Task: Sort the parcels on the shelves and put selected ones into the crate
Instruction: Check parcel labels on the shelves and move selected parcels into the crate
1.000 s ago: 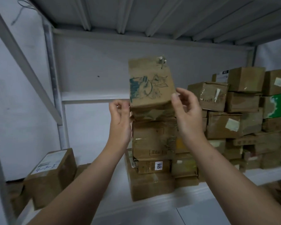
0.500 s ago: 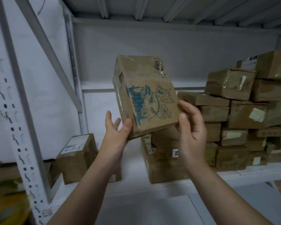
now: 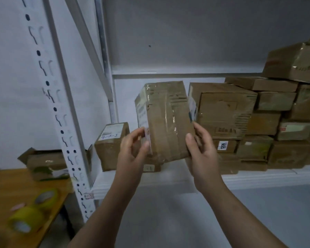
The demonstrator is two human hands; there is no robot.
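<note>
Head view: a taped cardboard parcel (image 3: 166, 120) is held in the air in front of the shelf (image 3: 168, 178), clear of the stacked parcels (image 3: 258, 126) to its right and of the small labelled box (image 3: 111, 145) standing on the shelf to its left; the parcel stands tilted, its long axis running up and away from the person, its top leaning slightly left; a pale label shows on its left face.

The left hand (image 3: 132, 151) grips the lower left edge, thumb on the near face and fingers (image 3: 141, 133) curled round the labelled side; the right hand (image 3: 202, 149) clasps the lower right edge, thumb forward, fingers behind and out of sight; both hands are closed on the parcel's lower end, so most of the parcel stands above the grip.

Neither hand is clearly nearer; the load is shared between them; the label faces the left hand's side.

No crate is visible in this view; its direction cannot be told. A wooden table (image 3: 16, 185) with tape rolls (image 3: 27, 219) lies low at left, beyond the shelf upright (image 3: 64, 122).

Judgement: the parcel is under inspection; the coming move likely turns on rotating it about its long axis to read the label, then carrying it down and off.
</note>
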